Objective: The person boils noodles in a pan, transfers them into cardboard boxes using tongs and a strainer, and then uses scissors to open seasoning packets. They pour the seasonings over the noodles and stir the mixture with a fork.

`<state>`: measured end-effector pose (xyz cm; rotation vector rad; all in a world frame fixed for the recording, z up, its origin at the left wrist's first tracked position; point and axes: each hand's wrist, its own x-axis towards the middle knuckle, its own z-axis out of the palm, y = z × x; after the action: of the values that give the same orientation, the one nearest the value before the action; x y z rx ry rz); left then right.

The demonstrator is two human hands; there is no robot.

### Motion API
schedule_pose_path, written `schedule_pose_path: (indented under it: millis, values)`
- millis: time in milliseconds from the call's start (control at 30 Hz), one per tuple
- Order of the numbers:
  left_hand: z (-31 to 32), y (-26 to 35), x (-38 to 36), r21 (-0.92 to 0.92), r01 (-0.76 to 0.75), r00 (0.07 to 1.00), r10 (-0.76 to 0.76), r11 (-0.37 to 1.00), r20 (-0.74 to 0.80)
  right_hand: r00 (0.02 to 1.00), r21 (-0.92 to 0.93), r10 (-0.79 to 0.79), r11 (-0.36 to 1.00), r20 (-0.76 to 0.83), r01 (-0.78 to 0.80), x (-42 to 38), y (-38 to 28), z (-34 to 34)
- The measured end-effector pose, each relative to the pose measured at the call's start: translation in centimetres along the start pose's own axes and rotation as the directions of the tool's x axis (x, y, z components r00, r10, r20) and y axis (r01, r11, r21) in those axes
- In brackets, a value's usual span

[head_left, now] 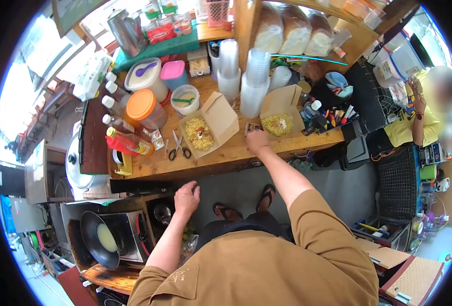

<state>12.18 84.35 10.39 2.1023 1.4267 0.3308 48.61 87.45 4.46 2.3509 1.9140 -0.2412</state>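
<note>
My right hand (258,142) reaches to the wooden counter, its fingers closed on a small dark and silvery packet (252,127). Right beside it, an open cardboard takeaway box (293,104) contains yellow noodles (277,124) with a white topping. A second open box (225,121) sits to the left, its noodles (199,135) topped with something reddish and white. My left hand (187,198) hangs in the air before the counter, fingers loosely bent and apart, holding nothing. Black-handled scissors (179,152) lie on the counter beyond it.
Sauce bottles (129,143), an orange-lidded jar (145,108) and stacked plastic cups (254,81) line the counter (185,164). A wok (99,239) with pale yellow contents sits on the stove at lower left. Another person (424,115) in yellow is at far right.
</note>
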Motion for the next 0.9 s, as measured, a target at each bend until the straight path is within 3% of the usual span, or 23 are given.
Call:
schedule_pose_path:
  millis: [33, 133, 267, 300, 333, 367, 400, 433, 500, 567, 600, 667, 733, 800, 833, 900]
  values:
    - [0.8, 0.4, -0.9, 0.008, -0.012, 1.0, 0.011, 1.0, 0.028, 0.993, 0.011, -0.009, 1.0, -0.115, 0.01, 0.0, 0.0, 0.0]
    - [2.6, 2.9, -3.5, 0.014, -0.021, 0.991, 0.019, 1.0, 0.134, 0.967, 0.144, 0.065, 0.989, -0.247, -0.03, 0.5, 0.1, 0.3]
    - [4.2, 8.7, -5.1, -0.195, -0.002, 0.967, 0.051, 0.981, 0.249, 0.955, 0.327, 0.097, 0.945, -0.281, 0.0, -5.7, 0.4, -5.8]
    - [4.5, 10.9, -4.6, -0.291, 0.002, 0.986, 0.048, 0.957, 0.163, 0.959, 0.643, 0.151, 0.765, -0.239, 0.04, -8.4, 1.2, -7.9]
    - [4.8, 13.4, -3.9, -0.386, 0.001, 0.997, 0.03, 0.922, 0.074, 0.968, 0.873, 0.18, 0.483, -0.175, 0.068, -10.8, 1.7, -8.8]
    - [5.0, 16.2, -2.6, -0.493, -0.007, 1.0, -0.006, 0.87, -0.025, 0.971, 0.872, 0.165, 0.484, -0.174, 0.074, -12.6, 2.0, -8.7]
    - [5.0, 19.1, -1.1, -0.592, -0.028, 0.992, -0.053, 0.806, -0.119, 0.991, 0.997, 0.113, -0.025, -0.065, 0.068, -14.6, 2.3, -8.5]
    - [4.6, 21.8, 0.5, -0.662, -0.027, 0.996, -0.038, 0.749, -0.083, 1.0, 0.853, 0.014, -0.523, 0.011, -0.002, -16.0, 2.8, -8.6]
    - [2.8, 27.0, 2.6, -0.731, -0.027, 0.998, -0.026, 0.682, -0.061, 1.0, 0.827, -0.017, -0.562, 0.011, -0.019, -18.1, 4.2, -11.0]
    - [1.1, 31.6, 3.8, -0.585, 0.022, 0.99, 0.065, 0.811, 0.128, 0.999, 0.81, -0.013, -0.586, 0.032, -0.034, -19.0, 6.5, -13.2]
    - [1.6, 32.6, 4.2, -0.592, 0.014, 0.991, 0.066, 0.806, 0.114, 1.0, 0.816, -0.02, -0.577, 0.023, -0.03, -19.4, 8.1, -14.4]
    - [2.8, 34.3, 5.1, -0.536, -0.272, 0.954, 0.295, 0.799, -0.045, 0.998, 0.891, 0.001, -0.452, 0.056, -0.049, -20.1, 10.9, -17.7]
    - [3.2, 36.3, 5.1, -0.519, -0.301, 0.942, 0.334, 0.8, -0.031, 0.998, 0.925, 0.026, -0.377, 0.065, -0.05, -20.6, 13.1, -18.5]
    - [2.8, 39.1, 5.0, -0.478, -0.284, 0.945, 0.328, 0.831, 0.008, 0.993, 0.989, 0.122, -0.146, 0.002, 0.016, -20.8, 15.1, -18.9]
    - [3.2, 40.2, 5.1, -0.477, -0.295, 0.941, 0.338, 0.828, 0.003, 0.992, 0.989, 0.127, -0.144, -0.008, 0.026, -21.0, 15.8, -19.4]
    - [3.9, 42.0, 5.1, -0.539, -0.451, 0.874, 0.473, 0.711, -0.108, 0.976, 0.991, 0.193, -0.068, -0.101, 0.116, -21.6, 16.6, -20.7]
